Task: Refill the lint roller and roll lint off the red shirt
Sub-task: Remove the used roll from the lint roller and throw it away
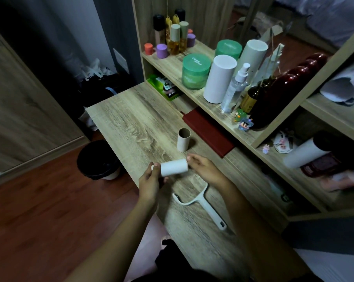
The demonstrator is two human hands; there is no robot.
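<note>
A white refill roll (pixel 174 167) is held sideways above the wooden table (pixel 131 123). My left hand (pixel 150 183) grips its left end, where a white inner piece sticks out. My right hand (pixel 204 169) pinches its right end with the fingertips. Below the hands, the white lint roller handle (pixel 206 206) lies flat on the table, its frame bare. An empty brown cardboard core (pixel 183 139) stands upright just beyond the roll. A dark red folded cloth (pixel 208 132) lies under the shelf edge to the right of the core.
A shelf (pixel 172 64) behind the table carries green jars (pixel 195 71), white cylinders (pixel 219 78), a spray bottle (pixel 236 88) and small bottles. A black-lined bin (pixel 99 159) stands on the floor left of the table. More clutter fills the lower right shelves.
</note>
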